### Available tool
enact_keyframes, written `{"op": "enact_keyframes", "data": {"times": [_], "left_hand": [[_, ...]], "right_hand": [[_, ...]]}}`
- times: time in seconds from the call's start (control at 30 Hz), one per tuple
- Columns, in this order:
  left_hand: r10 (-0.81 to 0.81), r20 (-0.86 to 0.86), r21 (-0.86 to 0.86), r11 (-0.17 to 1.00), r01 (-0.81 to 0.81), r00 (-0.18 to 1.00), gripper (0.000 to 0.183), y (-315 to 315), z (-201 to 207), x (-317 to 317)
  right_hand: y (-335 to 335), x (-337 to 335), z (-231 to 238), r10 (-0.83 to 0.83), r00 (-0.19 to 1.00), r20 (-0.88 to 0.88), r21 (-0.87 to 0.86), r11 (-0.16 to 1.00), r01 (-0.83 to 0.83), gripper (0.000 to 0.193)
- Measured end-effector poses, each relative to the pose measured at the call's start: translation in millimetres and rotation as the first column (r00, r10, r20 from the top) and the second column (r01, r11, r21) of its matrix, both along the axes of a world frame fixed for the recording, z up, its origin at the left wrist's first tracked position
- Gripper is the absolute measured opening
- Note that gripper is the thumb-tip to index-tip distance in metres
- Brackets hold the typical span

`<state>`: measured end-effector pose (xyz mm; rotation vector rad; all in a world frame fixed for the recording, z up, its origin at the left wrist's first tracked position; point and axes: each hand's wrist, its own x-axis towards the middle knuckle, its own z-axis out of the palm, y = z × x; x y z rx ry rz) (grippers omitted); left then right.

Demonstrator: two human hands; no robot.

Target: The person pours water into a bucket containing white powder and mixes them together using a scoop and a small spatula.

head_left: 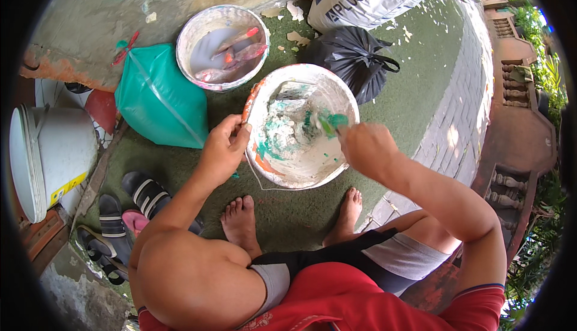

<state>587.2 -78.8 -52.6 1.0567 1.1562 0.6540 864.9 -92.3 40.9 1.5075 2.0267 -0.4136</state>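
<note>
A white bucket [347, 100], smeared with orange and green, stands on the ground between my feet. Inside it lies thick white paste [294, 130] streaked with green. My left hand [227, 145] is closed on the bucket's left rim, thumb on top. My right hand [368, 148] is closed in a fist over the right rim, gripping a small green-ended tool [332, 124] that reaches into the bucket. Its exact kind is hard to tell, since the fist covers most of it. A flat grey-white piece [294, 91] rests against the bucket's far inner wall.
Behind stands a pail [180, 48] of cloudy water with red-marked tools in it. Around are a green bag [159, 100], a tied black bag [351, 60], a white sack [366, 0], a lidded white bucket [63, 151] and sandals [114, 223]. Paint flakes litter the green floor.
</note>
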Motion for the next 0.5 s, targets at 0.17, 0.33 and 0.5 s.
{"op": "enact_keyframes", "data": {"times": [0.17, 0.33, 0.5], "left_hand": [[-0.011, 0.016, -0.001, 1.0, 0.011, 1.0, 0.026, 1, 2, 6], [-0.051, -0.005, -0.021, 0.998, 0.051, 0.999, 0.027, 1, -3, 0], [-0.044, 0.017, -0.036, 0.998, 0.044, 0.999, 0.026, 2, 0, -1]], "right_hand": [[-7, -28, -26, -0.152, 0.961, -0.23, -0.013, 0.988, 0.153, 0.013], [-8, -12, 3, 0.004, 0.997, -0.072, -0.064, 0.998, -0.009, 0.025], [-4, -20, 31, 0.028, 0.993, -0.115, -0.003, 1.0, -0.028, 0.025]]}}
